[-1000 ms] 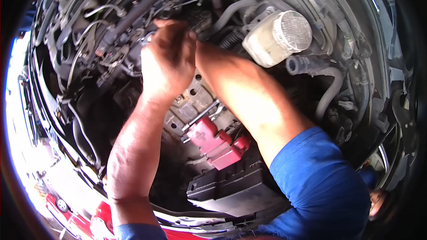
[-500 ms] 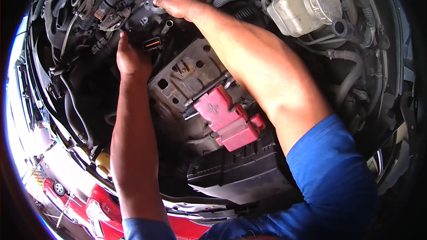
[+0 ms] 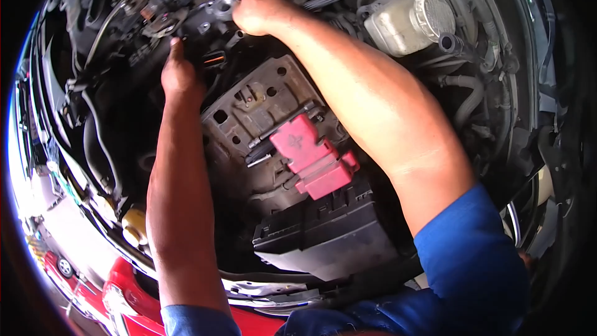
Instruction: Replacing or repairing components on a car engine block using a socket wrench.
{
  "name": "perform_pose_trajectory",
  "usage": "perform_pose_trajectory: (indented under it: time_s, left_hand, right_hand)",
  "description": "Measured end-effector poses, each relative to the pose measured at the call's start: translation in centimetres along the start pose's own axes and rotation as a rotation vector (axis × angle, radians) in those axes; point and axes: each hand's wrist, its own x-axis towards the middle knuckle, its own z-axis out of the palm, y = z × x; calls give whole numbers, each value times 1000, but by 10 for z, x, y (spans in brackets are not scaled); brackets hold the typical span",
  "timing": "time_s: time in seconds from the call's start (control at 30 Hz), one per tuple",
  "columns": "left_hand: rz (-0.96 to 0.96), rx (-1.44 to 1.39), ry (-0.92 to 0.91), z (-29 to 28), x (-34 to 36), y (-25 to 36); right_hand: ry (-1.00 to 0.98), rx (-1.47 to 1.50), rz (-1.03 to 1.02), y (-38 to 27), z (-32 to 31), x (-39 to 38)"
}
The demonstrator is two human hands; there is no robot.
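My right hand (image 3: 256,11) reaches into the upper engine bay, its fingers curled beside a round metal fitting (image 3: 222,7); what they hold is hidden. Lower and to the left, my left hand (image 3: 180,70) has its thumb raised by dark wiring and connectors (image 3: 163,23), while its other fingers disappear into shadow. Between the hands are a short tube (image 3: 235,38) and a narrow dark piece with an orange strip (image 3: 214,58).
A rusty metal tray (image 3: 239,115) with holes lies between my forearms. Below it are a red plastic cover (image 3: 295,143) and a black box (image 3: 317,249). A translucent reservoir (image 3: 395,28) and hoses (image 3: 472,96) sit right; a red car (image 3: 81,283) shows at lower left.
My hands were together a second ago; the left has since moved down and left, away from the right. My right fingers, spread half a second ago, are now curled.
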Motion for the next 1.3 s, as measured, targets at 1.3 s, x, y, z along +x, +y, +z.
perform_pose_trajectory:
  time_s: [1.3]
  left_hand:
    - [114, 166, 10, -15, 9, 14]
  right_hand:
    - [-313, -827, -361, 82, 41, 90]
